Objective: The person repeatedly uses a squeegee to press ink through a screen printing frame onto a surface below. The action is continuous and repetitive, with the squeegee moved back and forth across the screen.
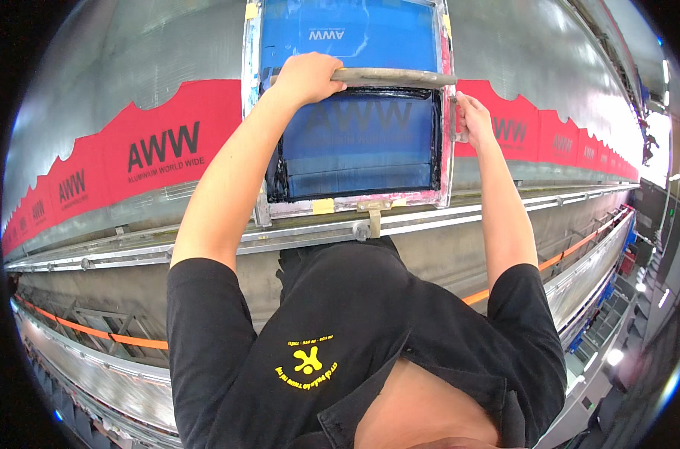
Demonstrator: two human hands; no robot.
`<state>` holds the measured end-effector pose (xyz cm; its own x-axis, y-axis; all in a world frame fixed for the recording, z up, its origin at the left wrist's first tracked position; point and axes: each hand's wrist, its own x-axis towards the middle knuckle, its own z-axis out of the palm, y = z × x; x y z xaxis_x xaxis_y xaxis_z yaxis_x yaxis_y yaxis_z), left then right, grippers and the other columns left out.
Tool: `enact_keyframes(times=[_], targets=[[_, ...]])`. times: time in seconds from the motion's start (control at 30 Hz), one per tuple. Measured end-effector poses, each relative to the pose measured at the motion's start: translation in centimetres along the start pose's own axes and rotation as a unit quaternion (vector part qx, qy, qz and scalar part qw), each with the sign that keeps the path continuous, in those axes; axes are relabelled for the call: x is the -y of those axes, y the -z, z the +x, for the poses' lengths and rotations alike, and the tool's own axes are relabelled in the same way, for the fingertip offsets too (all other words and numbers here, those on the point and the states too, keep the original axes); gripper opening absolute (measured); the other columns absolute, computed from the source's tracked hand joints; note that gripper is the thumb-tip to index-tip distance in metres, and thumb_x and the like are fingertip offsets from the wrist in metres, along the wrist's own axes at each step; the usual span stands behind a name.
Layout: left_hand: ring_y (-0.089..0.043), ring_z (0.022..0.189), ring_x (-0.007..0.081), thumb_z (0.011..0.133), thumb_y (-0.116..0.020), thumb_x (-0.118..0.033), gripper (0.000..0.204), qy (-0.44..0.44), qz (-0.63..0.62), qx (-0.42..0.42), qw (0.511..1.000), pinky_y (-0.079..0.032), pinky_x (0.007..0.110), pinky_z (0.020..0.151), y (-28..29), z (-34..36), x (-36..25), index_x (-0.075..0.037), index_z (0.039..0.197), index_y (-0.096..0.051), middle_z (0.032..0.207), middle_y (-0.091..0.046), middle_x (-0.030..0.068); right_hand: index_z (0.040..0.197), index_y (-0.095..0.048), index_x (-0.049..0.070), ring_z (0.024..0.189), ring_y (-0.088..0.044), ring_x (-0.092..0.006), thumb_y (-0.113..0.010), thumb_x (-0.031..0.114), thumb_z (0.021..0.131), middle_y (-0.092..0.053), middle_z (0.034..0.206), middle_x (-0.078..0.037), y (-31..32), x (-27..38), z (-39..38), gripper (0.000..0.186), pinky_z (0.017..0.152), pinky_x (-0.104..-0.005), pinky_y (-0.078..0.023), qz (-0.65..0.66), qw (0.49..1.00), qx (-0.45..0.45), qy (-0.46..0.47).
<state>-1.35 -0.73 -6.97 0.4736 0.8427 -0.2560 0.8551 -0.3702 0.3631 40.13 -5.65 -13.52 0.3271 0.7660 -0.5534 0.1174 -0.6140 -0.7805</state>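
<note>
A screen-printing frame [310, 207] with a blue mesh [355, 168] lies flat on the long table in front of me. Across the mesh, roughly in its middle, stretches a squeegee [400, 76] with a greyish handle. My left hand [308, 77] is wrapped round the squeegee's left part. Wet black ink [388, 93] lines the squeegee's near side and the edges of the print area. At the frame's right rail, my right hand [473, 120] has its fingers curled on the edge, close below the squeegee's right end. Its fingertips are partly hidden.
Red fabric pieces [179, 112] with black printing run along the grey table [197, 63] on both sides of the frame. A metal rail [295, 238] edges the table's near side, with a bracket [373, 217] from the frame meeting it. An orange strip [108, 334] lies behind me.
</note>
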Motion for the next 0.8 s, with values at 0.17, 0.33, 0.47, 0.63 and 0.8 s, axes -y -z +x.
enact_keyframes(times=[0.17, 0.33, 0.47, 0.63, 0.8], targets=[[-0.067, 0.120, 0.0331, 0.093, -0.074, -0.031, 0.042, 0.013, -0.047, -0.054, 0.997, -0.056, 0.048, 0.099, -4.6, -5.6, -3.6, -0.024, 0.134, -0.070, 0.126, -0.073, 0.0052, 0.109, -0.072, 0.009, 0.054, -0.040, -0.0040, -0.075, 0.039, 0.101, -0.051, 0.073, 0.007, 1.3, 0.8, -1.7, 0.032, 0.046, -0.0247, -0.031, 0.044, 0.999, 0.020, 0.024], [-0.064, 0.125, 0.0318, 0.089, -0.079, -0.024, 0.049, -0.045, -0.061, -0.129, 0.989, -0.054, 0.048, 0.103, -10.5, -15.1, -10.0, -0.019, 0.136, -0.068, 0.138, -0.067, 0.0047, 0.104, -0.070, 0.013, 0.052, -0.035, -0.0044, -0.075, 0.040, 0.100, -0.047, 0.070, 0.007, 4.8, 0.6, -1.6, 0.027, 0.046, -0.0251, -0.029, 0.098, 0.994, 0.053, 0.022], [-0.059, 0.134, 0.0296, 0.084, -0.081, -0.017, 0.059, -0.029, -0.072, -0.111, 0.991, -0.048, 0.045, 0.112, -15.2, -23.6, -15.1, -0.015, 0.141, -0.066, 0.143, -0.065, 0.0047, 0.103, -0.070, 0.012, 0.052, -0.037, -0.0042, -0.075, 0.040, 0.100, -0.048, 0.071, 0.007, 4.6, 0.2, -4.0, 0.029, 0.046, -0.0249, -0.029, 0.105, 0.991, 0.073, 0.047], [-0.057, 0.137, 0.0314, 0.081, -0.079, -0.011, 0.059, -0.042, -0.111, -0.117, 0.986, -0.045, 0.045, 0.116, -14.0, -25.3, -17.3, -0.012, 0.139, -0.065, 0.143, -0.065, 0.0087, 0.117, -0.075, 0.000, 0.086, -0.059, -0.0124, -0.079, 0.040, 0.098, -0.068, 0.099, -0.005, 5.3, -2.8, -3.3, 0.045, 0.077, -0.0301, -0.046, 0.087, 0.979, -0.061, 0.176], [-0.055, 0.141, 0.0338, 0.083, -0.076, -0.013, 0.064, 0.008, -0.088, -0.065, 0.994, -0.043, 0.046, 0.119, -11.7, -24.0, -17.6, -0.008, 0.145, -0.061, 0.149, -0.062, 0.0124, 0.119, -0.076, -0.003, 0.104, -0.069, -0.0165, -0.080, 0.035, 0.098, -0.077, 0.114, -0.011, 5.3, -2.4, -2.8, 0.044, 0.093, -0.0318, -0.054, 0.095, 0.978, -0.065, 0.174]])
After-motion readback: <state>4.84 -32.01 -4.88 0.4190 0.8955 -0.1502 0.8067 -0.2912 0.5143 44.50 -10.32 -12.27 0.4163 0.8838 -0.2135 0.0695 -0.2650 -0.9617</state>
